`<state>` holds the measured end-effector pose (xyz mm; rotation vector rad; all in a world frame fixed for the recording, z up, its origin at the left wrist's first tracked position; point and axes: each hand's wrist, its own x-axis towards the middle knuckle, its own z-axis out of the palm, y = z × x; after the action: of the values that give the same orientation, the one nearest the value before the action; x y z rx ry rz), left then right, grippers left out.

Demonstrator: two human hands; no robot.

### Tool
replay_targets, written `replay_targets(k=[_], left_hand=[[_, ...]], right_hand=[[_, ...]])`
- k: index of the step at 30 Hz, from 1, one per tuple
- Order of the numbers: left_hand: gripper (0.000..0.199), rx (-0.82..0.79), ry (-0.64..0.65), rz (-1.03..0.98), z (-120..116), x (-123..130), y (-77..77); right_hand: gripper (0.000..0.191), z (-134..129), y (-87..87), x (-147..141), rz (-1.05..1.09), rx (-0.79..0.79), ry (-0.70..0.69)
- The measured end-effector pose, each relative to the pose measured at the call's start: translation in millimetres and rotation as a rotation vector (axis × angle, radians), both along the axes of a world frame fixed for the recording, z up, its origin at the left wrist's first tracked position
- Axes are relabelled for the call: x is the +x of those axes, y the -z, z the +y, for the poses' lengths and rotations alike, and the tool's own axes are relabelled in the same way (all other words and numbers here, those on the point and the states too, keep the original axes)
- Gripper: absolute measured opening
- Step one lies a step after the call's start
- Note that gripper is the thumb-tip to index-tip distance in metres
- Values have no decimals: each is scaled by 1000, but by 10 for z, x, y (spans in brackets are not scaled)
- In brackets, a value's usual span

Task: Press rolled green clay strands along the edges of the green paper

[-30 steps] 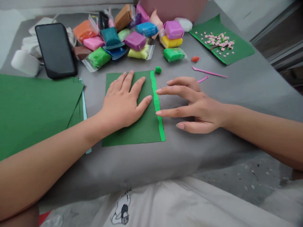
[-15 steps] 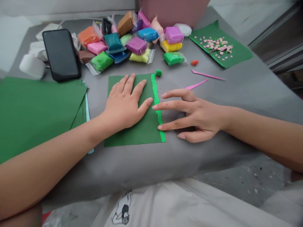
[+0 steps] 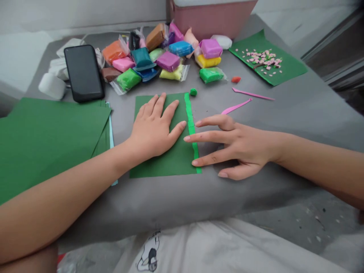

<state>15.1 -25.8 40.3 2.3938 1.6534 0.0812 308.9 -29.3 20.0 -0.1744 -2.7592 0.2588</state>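
My left hand (image 3: pixel 155 125) lies flat, fingers spread, on a dark green sheet of card (image 3: pixel 167 163). Along the card's right edge runs a bright green strip of modelling clay (image 3: pixel 189 110), flattened and uneven at its sides. Across the strip's lower half reach the fingers of my right hand (image 3: pixel 236 146), stretched and apart, with two fingertips at or over the clay. Whether they press on it I cannot tell. A small bright green lump of clay (image 3: pixel 193 91) sits just beyond the strip's top end. Two pink modelling tools (image 3: pixel 237 106) lie past my right hand.
Several wrapped clay packs (image 3: pixel 167 60) are heaped at the back, before a pink box (image 3: pixel 210 19). A black phone (image 3: pixel 83 74) and green card sheets (image 3: pixel 51 140) lie to the left. At the back right is a green card with pink blossoms (image 3: pixel 287 72); near it, a red-orange clay bit (image 3: pixel 236 79).
The whole view has shifted slightly, so things sit lower and further right. My right hand has slid a little down the strip towards me; my left hand stays on the card.
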Motion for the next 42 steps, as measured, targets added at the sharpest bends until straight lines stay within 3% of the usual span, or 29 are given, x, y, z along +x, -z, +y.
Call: replay_targets(k=[6,18,21,24,26,28,32,37,39,42], left_hand=[[79,-5,-11,29,-8,18,-20],[79,-1,-10,23,-10,15,-30],[79,3,-5,10,-1,8,-16],[79,6,3,-3,6,3,-7],[79,-7,-8,9,3,11,-16],[79,-16,-19,26,-5,23,-32],[77,13,-6,23,-25,30,-43],[77,19,18,-18,15,-7,-37],[76,-6,7,-44,51,-21,-58],[63,36,16,-134,95,-32,-111]], right_hand=[[46,21,49,-19,88,64,51],[58,35,109,-13,29,37,263],[51,12,148,-41,29,60,309],[43,38,151,-78,162,125,299],[36,125,115,-96,275,148,318],[31,284,67,-106,344,151,423],[33,775,57,-120,199,96,663],[39,1309,228,-149,117,38,672],[31,1352,239,-165,155,15,676],[19,1203,113,-228,260,-32,725]])
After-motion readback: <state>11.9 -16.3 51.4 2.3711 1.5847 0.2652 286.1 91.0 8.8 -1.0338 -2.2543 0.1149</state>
